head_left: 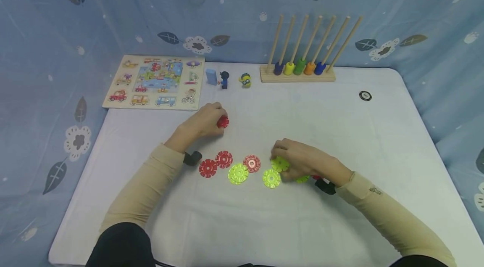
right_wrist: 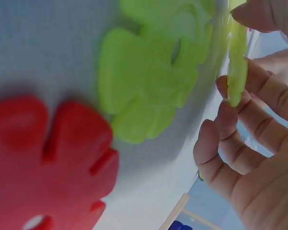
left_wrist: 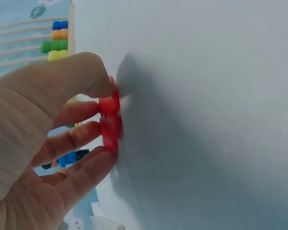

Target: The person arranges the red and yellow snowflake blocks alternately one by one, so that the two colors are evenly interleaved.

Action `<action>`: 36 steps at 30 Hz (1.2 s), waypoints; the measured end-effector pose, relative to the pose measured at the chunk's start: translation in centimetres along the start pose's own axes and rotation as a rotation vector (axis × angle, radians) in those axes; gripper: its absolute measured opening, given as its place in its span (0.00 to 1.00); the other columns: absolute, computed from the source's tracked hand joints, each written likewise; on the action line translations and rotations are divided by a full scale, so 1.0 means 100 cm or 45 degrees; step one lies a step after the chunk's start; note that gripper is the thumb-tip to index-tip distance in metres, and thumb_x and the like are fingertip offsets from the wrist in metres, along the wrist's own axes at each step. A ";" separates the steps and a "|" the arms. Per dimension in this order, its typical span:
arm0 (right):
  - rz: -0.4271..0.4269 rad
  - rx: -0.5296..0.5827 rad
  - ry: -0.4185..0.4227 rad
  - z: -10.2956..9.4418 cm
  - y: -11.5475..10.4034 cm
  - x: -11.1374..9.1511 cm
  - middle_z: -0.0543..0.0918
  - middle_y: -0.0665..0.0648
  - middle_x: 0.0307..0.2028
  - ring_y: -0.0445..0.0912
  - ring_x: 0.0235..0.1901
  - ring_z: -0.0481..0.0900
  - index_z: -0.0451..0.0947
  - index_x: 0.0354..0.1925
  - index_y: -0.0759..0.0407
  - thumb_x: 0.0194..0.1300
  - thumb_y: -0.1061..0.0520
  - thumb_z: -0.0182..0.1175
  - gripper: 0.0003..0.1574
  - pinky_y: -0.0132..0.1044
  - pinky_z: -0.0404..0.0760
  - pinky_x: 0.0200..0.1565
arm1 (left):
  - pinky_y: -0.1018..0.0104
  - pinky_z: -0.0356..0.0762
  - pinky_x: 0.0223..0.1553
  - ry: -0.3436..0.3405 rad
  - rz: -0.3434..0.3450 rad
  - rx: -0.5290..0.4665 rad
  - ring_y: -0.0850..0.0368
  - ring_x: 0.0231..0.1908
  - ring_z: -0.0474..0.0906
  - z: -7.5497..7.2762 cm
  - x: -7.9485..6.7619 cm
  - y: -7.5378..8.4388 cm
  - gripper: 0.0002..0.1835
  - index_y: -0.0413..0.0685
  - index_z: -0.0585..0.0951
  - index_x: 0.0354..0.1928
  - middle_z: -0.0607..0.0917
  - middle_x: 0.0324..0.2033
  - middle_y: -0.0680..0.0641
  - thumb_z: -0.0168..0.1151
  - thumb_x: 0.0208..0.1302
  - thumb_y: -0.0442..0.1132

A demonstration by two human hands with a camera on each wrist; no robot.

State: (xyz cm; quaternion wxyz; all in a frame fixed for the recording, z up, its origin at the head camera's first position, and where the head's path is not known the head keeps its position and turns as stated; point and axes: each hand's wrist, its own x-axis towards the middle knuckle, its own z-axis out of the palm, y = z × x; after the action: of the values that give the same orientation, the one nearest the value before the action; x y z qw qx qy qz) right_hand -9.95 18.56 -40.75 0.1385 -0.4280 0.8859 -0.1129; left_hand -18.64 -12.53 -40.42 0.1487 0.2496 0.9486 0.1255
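My left hand (head_left: 204, 120) holds a red notched plastic disc (head_left: 223, 122) by its edges, thumb on one side and fingers on the other. The left wrist view shows that red disc (left_wrist: 110, 117) edge-on, close to the white table. In my right hand (head_left: 304, 158) a yellow-green notched disc (head_left: 280, 163) is pinched between thumb and fingers. By the right wrist lie another yellow-green disc (right_wrist: 149, 72) and a red disc (right_wrist: 19, 163), mostly hidden from the head view. Between the hands lie red discs (head_left: 208, 168) and yellow-green discs (head_left: 238, 173), some overlapping.
A wooden picture puzzle board (head_left: 153, 105) lies at the back left. Beside it stand a small blue figure (head_left: 224, 80) and a yellow figure (head_left: 245, 80). A wooden peg rack (head_left: 298, 77) with coloured beads is at the back; a black round token (head_left: 365, 96) lies right.
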 end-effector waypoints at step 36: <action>0.243 -0.054 0.031 -0.030 0.020 0.135 0.80 0.58 0.58 0.52 0.57 0.78 0.72 0.63 0.54 0.61 0.46 0.64 0.34 0.47 0.75 0.60 | 0.54 0.74 0.57 0.067 0.021 -0.015 0.46 0.51 0.76 0.003 -0.017 -0.008 0.22 0.40 0.80 0.55 0.80 0.50 0.41 0.67 0.58 0.38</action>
State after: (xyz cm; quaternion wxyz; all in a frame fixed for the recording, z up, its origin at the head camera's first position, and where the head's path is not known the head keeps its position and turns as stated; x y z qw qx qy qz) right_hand -20.46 9.39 -40.62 0.1289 -0.3430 0.9265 -0.0855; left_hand -17.46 -14.04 -40.58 0.1242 0.2532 0.9493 0.1389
